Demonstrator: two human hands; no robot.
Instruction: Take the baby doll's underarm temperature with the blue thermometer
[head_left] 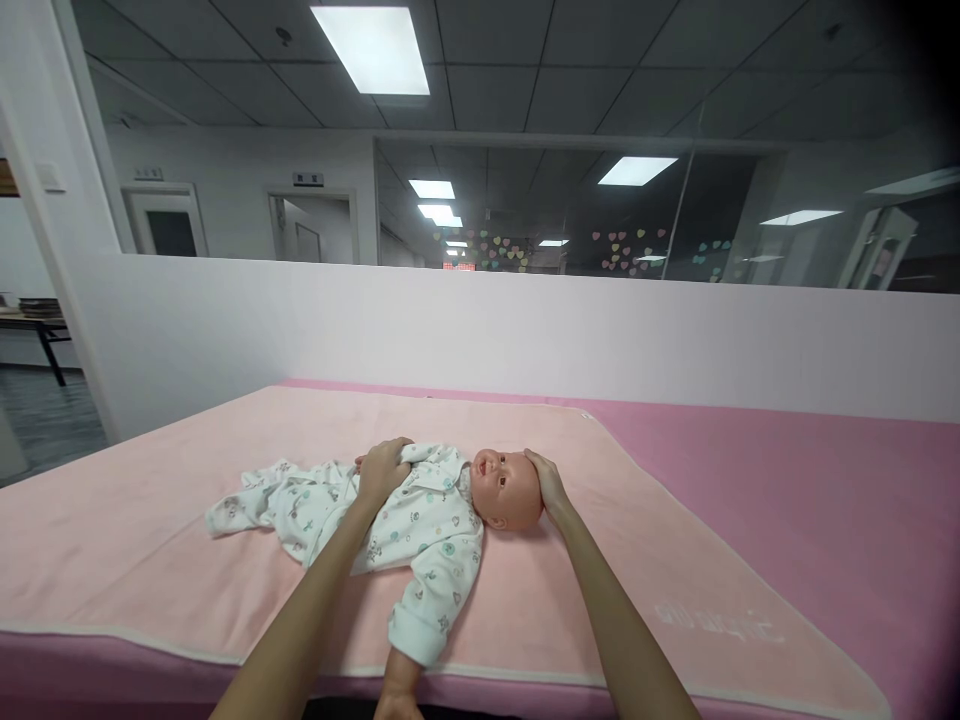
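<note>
Lying on its back across a pale pink blanket (615, 560), the baby doll (450, 510) serves as the landmark for everything else: its nearest part is one arm in a white printed sleeve, reaching toward the near edge of the blanket, with its bare little hand (396, 700) poking out at the bottom of the view. Beyond that arm, the person's left hand (382, 468) rests on the doll's chest with its grip pressed together, bunching a fold of the white patterned romper (337, 505) that clothes the doll. The romper's legs trail off to the left of the doll's body, flat on the blanket. To the right of the doll's body, the right hand (546, 482) cups the top of the doll's bare head (508, 488), fingers spread against it and touching, pinching nothing. Under the blanket, a deeper pink bed (787, 470) stretches away to the right of the doll. Behind the doll stands a low white partition wall (480, 330), and farther still a glass wall with coloured heart stickers (626, 250)
</note>
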